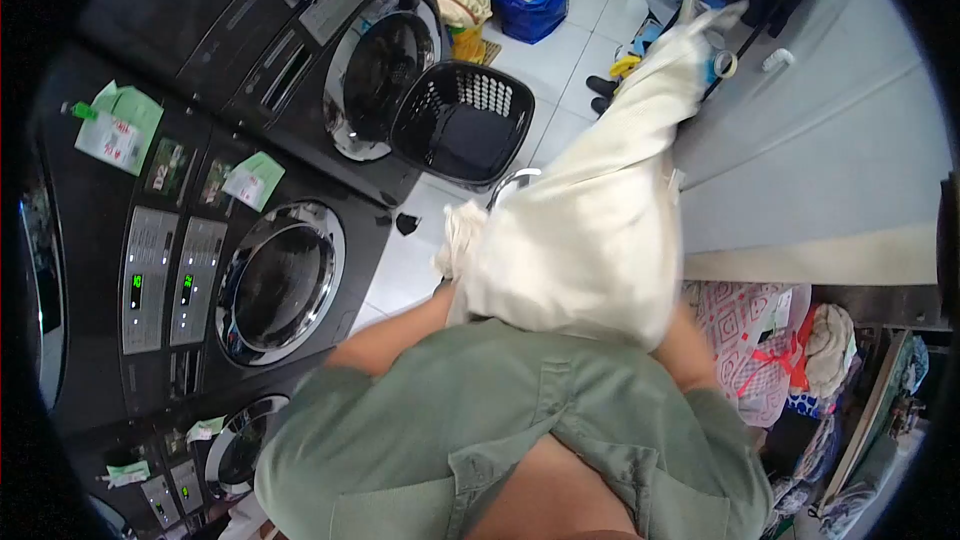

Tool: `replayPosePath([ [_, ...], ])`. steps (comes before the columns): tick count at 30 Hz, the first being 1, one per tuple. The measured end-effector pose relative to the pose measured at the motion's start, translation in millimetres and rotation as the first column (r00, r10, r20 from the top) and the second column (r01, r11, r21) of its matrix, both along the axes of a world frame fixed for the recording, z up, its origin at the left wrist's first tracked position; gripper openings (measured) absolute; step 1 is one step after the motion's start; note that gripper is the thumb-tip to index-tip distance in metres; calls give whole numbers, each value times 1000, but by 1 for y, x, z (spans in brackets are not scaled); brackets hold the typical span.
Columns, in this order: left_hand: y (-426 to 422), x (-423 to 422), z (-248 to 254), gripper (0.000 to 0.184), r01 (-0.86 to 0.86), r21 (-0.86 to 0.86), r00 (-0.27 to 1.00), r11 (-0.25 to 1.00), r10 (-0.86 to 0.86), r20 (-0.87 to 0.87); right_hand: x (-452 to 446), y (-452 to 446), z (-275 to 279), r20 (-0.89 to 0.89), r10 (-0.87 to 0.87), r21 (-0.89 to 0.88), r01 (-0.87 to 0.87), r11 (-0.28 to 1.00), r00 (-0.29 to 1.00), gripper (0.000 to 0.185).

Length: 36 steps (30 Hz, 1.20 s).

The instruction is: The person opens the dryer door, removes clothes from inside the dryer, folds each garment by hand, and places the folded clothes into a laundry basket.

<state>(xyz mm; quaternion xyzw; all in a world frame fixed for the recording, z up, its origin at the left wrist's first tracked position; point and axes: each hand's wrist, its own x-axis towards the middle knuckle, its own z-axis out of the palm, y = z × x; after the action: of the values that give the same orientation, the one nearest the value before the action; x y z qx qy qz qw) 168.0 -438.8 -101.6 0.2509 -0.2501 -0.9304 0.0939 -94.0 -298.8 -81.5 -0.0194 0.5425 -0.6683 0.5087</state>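
A large cream cloth (580, 250) is spread in the air in front of my chest. Its far end twists up toward the top right and is blurred. My left forearm (395, 332) reaches to the cloth's left side, where the fabric is bunched (462, 235) at my left hand; the fingers are covered by it. On the other side, my right forearm (690, 348) goes behind the cloth's lower right edge, smeared by motion, and the right hand is hidden. Beyond the cloth stands a black laundry basket (465, 130) with perforated sides.
Black front-loading machines (280, 280) with lit displays line the left, green slips (253, 180) stuck on them. A blue bag (530, 10) stands on white floor tiles (545, 65). To the right are a pale padded surface (820, 160) and a patterned pink bag (745, 340) beneath.
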Motion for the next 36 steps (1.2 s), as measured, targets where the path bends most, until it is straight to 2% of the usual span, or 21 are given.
replayPosePath([
  [2,10,20,0,87,-114,169,992,979,102,81,52,3,-28,342,36,-44,-22,999,939,43],
  [4,5,43,18,86,-98,372,994,923,107,-5,79,4,-35,584,82,-112,-19,993,808,44],
  [5,7,60,26,85,-63,551,986,832,136,-93,83,4,-37,640,93,-139,-5,990,763,45],
  [6,6,69,22,72,-57,546,990,836,117,-75,82,0,-36,674,108,-161,3,987,731,46],
  [7,-3,71,13,72,-67,547,990,834,124,-68,81,-8,-28,707,115,-161,1,987,698,47],
  [9,-27,75,-6,57,9,223,975,975,-57,214,69,-27,-1,743,81,-34,-84,996,664,42],
  [11,-70,69,-4,44,-49,187,982,981,14,187,61,-61,2,776,41,87,-172,981,629,38],
  [13,-129,57,8,36,-36,40,966,999,25,256,58,-101,-11,300,245,100,-286,953,922,28],
  [14,-159,53,7,32,-88,-93,939,992,114,326,58,-126,2,171,217,77,-232,970,961,24],
  [15,-192,50,17,34,-84,-146,974,986,112,197,57,-152,25,39,180,44,-181,982,983,20],
  [17,-239,39,61,31,-143,-290,969,946,194,154,50,-188,48,-163,94,-83,-108,991,982,20],
  [19,-274,38,96,27,-145,-386,979,911,188,75,57,-213,88,-317,3,-142,-50,989,948,22],
  [21,-295,41,116,30,-94,-515,988,852,145,60,65,-226,109,-344,-63,-188,-3,982,937,24],
  [23,-317,47,111,33,-10,-559,992,829,77,96,73,-234,101,-361,-69,-171,7,985,930,26],
  [25,-326,51,99,37,55,-625,978,779,85,191,88,-245,77,-351,-71,-25,66,997,934,26],
  [26,-332,53,88,43,109,-599,959,793,74,273,92,-250,52,-320,-39,49,58,997,947,27],
  [29,-350,62,-15,43,282,-526,833,802,68,550,116,-263,-74,-289,79,334,23,942,954,26],
  [31,-356,80,-114,35,420,-459,700,783,43,713,129,-277,-146,-1,163,574,-133,808,987,23],
  [32,-360,80,-137,35,421,-450,700,787,33,713,135,-285,-178,112,207,598,-232,767,972,20],
  [34,-367,75,-180,26,373,-94,471,923,-101,876,128,-304,-224,225,233,620,-324,714,946,19],
  [36,-400,70,-237,22,365,-65,563,929,-165,810,108,-333,-264,531,162,470,-448,760,832,17],
])
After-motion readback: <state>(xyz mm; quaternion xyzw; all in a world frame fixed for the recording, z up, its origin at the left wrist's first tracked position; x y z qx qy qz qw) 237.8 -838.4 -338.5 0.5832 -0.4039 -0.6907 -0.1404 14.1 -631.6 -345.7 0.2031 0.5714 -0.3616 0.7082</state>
